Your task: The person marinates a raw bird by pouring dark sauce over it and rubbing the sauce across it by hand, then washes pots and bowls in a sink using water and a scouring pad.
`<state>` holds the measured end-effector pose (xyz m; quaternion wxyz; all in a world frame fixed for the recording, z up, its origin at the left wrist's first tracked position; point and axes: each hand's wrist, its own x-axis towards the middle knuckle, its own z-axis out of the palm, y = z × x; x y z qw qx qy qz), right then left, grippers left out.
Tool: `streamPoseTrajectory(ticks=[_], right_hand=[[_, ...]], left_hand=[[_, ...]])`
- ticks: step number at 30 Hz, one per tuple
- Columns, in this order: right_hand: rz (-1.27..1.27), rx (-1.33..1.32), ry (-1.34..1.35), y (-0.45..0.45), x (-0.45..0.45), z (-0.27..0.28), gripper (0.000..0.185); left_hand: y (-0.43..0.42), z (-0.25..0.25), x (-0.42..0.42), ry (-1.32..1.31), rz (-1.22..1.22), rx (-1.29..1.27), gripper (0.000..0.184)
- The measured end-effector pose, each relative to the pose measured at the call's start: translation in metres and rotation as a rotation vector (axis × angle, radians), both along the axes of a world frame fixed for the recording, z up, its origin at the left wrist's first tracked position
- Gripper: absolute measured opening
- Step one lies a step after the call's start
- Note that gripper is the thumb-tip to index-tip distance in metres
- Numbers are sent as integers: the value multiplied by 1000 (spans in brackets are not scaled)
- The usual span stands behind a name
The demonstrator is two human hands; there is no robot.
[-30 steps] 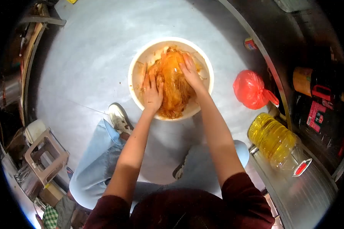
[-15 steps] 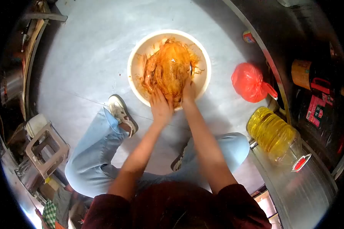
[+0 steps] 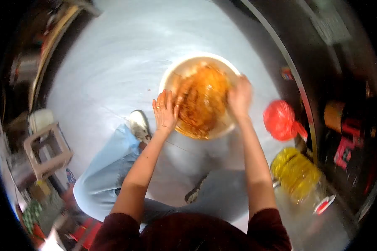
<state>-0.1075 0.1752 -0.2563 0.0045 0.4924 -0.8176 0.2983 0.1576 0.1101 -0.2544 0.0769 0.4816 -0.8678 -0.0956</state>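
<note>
A cream bowl (image 3: 174, 69) stands on the grey floor in front of me. Inside it lies a whole plucked bird (image 3: 209, 90), coated in glossy orange-brown sauce with darker patches at its lower left. My left hand (image 3: 165, 112) is at the bowl's left rim, its fingers stretched and spread, with sauce on the fingertips and a ring on one finger. At the right rim is my right hand (image 3: 240, 96), blurred by motion. It touches or overlaps the rim, and its fingers are too smeared to tell whether they grip it.
A tied red plastic bag (image 3: 278, 120) sits right of the bowl. Nearer me on that side lies a large jug of yellow oil (image 3: 295, 171). A beige stool (image 3: 48, 150) stands at the left. Dark shelving (image 3: 343, 75) with bottles runs along the right.
Both hands have come off the bird and moved apart to opposite sides of the bowl. The whole view has shifted, and the bowl appears lower and further right. The bird looks turned.
</note>
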Motion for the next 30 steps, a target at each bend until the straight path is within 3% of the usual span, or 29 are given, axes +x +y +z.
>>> streamPoseTrajectory(ticks=[1, 2, 3, 4, 5, 6, 7, 8, 10, 12, 16, 18, 22, 24, 27, 30], right_hand=[[-45, 103, 51, 7, -8, 13, 34], [-141, 9, -42, 19, -23, -9, 32], [-121, 104, -181, 33, -43, -27, 28], [-88, 261, -712, 35, -55, -15, 28], [6, 378, -1003, 40, -68, -20, 29], [27, 495, -1182, 41, -65, -7, 31], [-9, 517, -1331, 44, -58, -11, 36], [-24, 512, -1407, 52, -54, -15, 38], [-170, 452, -1526, 46, -34, -6, 35], [-137, 676, -1337, 43, -40, -8, 35], [-237, 597, -1320, 22, 1, 66, 27], [-198, 617, -1270, 15, 15, 102, 27], [-198, 605, -1545, -35, 87, 227, 28], [-128, 772, -1567, -65, 122, 285, 29], [-143, 910, -1594, -105, 173, 360, 34], [-21, 940, -1732, -153, 242, 423, 41]], left_hand=[[-16, 7, 7, 32, 74, -54, 57], [-33, 3, 17, 93, 126, -75, 53], [-42, 7, 21, 145, 269, 67, 50], [-50, 3, 23, 35, 418, 293, 43], [-47, -14, 35, 275, 376, 380, 35], [-41, -2, 28, 377, 505, 490, 31], [-38, -14, 26, 311, 569, 474, 32], [-32, -18, 20, 445, 611, 485, 32], [-31, -20, 15, 415, 628, 428, 31], [-33, -6, 16, 399, 626, 393, 31], [-47, 41, 39, 377, 679, 374, 31], [-55, 80, 66, 449, 744, 367, 29], [-83, 194, 143, 557, 864, 335, 27], [-98, 247, 182, 694, 925, 284, 25], [-126, 351, 257, 651, 1001, 328, 27], [-153, 415, 336, 661, 1116, 353, 33]])
